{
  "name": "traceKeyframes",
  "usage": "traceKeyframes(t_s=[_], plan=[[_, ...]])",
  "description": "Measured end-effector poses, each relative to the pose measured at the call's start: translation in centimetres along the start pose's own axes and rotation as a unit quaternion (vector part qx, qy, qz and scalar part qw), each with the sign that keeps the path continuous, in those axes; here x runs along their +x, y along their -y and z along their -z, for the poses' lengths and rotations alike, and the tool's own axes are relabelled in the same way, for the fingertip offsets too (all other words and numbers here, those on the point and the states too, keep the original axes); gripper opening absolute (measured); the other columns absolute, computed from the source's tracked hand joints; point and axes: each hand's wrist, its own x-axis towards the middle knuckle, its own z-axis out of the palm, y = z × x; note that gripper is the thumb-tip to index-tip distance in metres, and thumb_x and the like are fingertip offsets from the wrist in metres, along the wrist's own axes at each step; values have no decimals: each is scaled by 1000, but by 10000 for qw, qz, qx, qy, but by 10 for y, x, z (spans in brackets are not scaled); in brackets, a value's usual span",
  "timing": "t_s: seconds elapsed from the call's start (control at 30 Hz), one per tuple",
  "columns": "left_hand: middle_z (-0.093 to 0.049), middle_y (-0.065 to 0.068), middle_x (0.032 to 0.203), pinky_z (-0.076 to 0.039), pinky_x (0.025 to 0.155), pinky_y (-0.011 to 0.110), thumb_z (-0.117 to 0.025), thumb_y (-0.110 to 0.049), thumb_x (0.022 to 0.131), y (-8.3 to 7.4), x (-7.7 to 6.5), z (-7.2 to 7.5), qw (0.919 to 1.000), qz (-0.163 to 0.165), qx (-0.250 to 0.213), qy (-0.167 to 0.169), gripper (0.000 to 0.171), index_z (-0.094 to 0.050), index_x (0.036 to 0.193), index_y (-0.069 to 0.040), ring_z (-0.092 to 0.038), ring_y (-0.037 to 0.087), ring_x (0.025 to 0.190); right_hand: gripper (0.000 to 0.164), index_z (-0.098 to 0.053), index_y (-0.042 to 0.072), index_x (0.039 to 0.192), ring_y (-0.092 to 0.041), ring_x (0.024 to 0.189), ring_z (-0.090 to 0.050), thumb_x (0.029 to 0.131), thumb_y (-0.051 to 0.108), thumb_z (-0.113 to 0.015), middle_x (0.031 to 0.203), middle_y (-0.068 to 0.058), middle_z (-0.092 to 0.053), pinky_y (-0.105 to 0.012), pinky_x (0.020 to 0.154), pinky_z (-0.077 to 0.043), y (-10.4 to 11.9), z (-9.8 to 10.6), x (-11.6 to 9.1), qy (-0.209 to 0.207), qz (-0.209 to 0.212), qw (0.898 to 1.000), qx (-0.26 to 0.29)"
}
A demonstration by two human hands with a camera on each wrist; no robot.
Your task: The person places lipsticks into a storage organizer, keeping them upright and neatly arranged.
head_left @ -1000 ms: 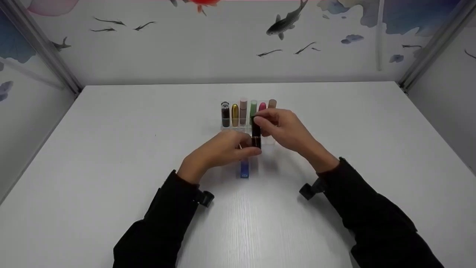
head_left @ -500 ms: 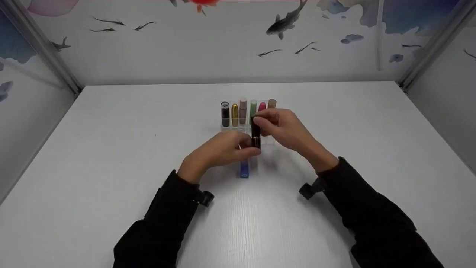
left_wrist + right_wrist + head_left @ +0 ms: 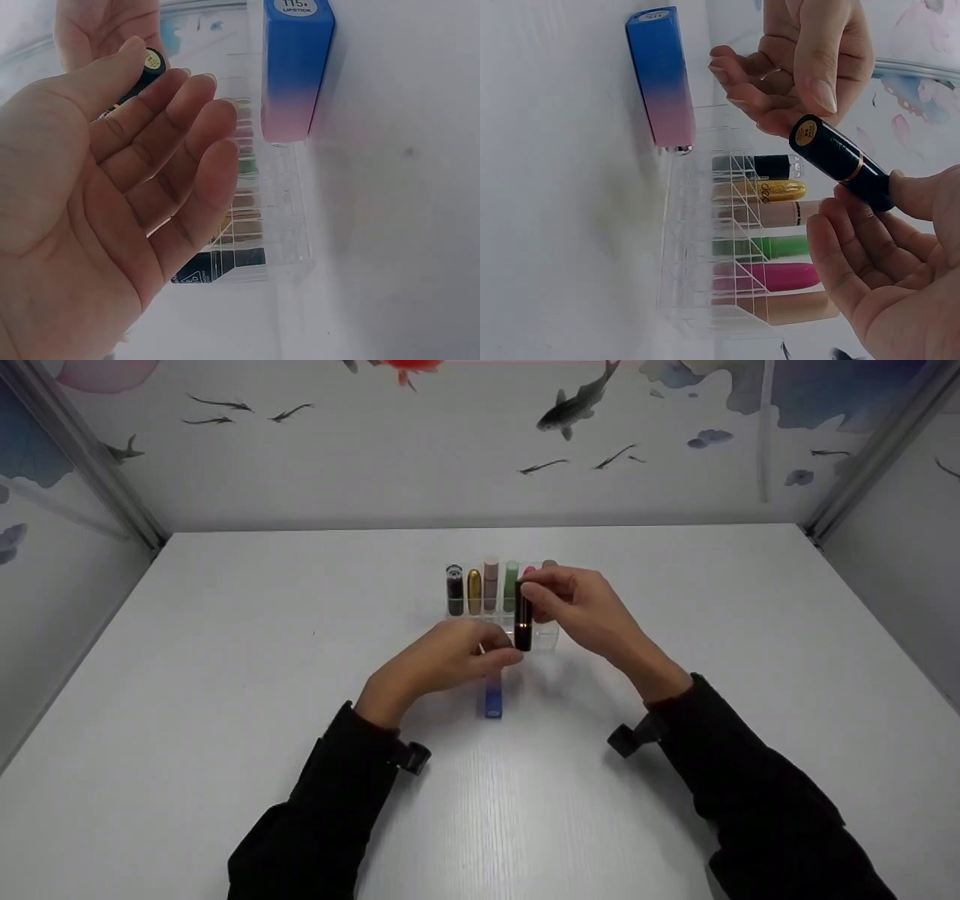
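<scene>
My right hand (image 3: pixel 589 604) pinches a black lipstick tube (image 3: pixel 523 619) by its upper end, between thumb and fingers. The tube is upright in the head view, with a thin gold band and a round gold label (image 3: pixel 806 133) on its base. Close to that base is my left hand (image 3: pixel 450 660), its fingers loosely bent and nothing gripped; whether its fingertips still touch the tube I cannot tell. Behind both hands stands a clear lipstick holder (image 3: pixel 686 247) with several lipsticks in its far row, among them a gold one (image 3: pixel 474 591) and a green one (image 3: pixel 784 246).
A blue and pink lipstick box (image 3: pixel 296 67) stands at the front of the holder, partly under my left hand in the head view. The white table (image 3: pixel 225 675) runs back to a wall (image 3: pixel 420 457) printed with fish.
My right hand has lifted the black lipstick slightly up and to the right. My left fingers have let go of its lower end; the left hand has barely moved.
</scene>
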Motion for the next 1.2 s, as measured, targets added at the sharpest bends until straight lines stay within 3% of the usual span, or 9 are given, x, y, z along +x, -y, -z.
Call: traceKeyframes(t_s=[0.17,0.3,0.5,0.67,0.8,0.9,1.2], plan=[[-70,-4,91,-51,73,26,-58,-39,92,-1,-2,5,9992,183,127,-334,24,-70,100,-19,-61,8,79,39,-61,12,120,-17,86,-65,94,40,-54,106,-5,-67,-27,80,-55,1,8,0,-319,210,9993,-14],[-69,-7,89,-50,74,26,-62,-37,90,-1,-4,8,9941,464,353,-912,20,-70,98,-20,-60,9,81,36,-60,9,121,-17,88,-65,95,33,-54,107,-7,-67,-28,81,-55,4,11,0,-532,353,9980,-33],[-68,0,94,-50,77,28,-65,-30,88,2,-3,8,9729,871,561,-2069,19,-68,100,-15,-61,15,87,31,-57,4,123,-20,90,-64,96,21,-54,108,-10,-66,-36,80,-55,6,12,0,-833,582,9946,-228],[-61,6,109,-48,89,30,-69,-26,86,7,-2,7,9526,1217,522,-2739,30,-61,110,-9,-57,18,102,32,-60,9,120,-16,87,-65,95,28,-56,103,-4,-67,-29,77,-55,1,14,2,-1063,673,9902,-603],[-53,9,125,-44,101,33,-68,-26,87,10,-1,7,9480,1529,373,-2768,46,-52,126,-7,-53,20,117,33,-60,13,120,-12,87,-64,94,34,-56,101,0,-66,-23,77,-53,-4,17,3,-1228,710,9855,-933],[-49,12,132,-45,100,34,-66,-25,88,12,-1,7,9485,1759,257,-2621,53,-47,133,-6,-53,23,120,34,-60,14,120,-9,86,-64,94,34,-56,102,1,-66,-25,78,-53,-6,19,3,-1312,700,9825,-1121],[-63,14,122,-50,93,36,-60,-20,91,18,-1,7,9512,2378,210,-1958,48,-48,134,-3,-60,25,114,33,-60,12,119,-16,89,-67,92,32,-59,106,-2,-66,-32,84,-54,-14,18,6,-1214,495,9796,-1524]])
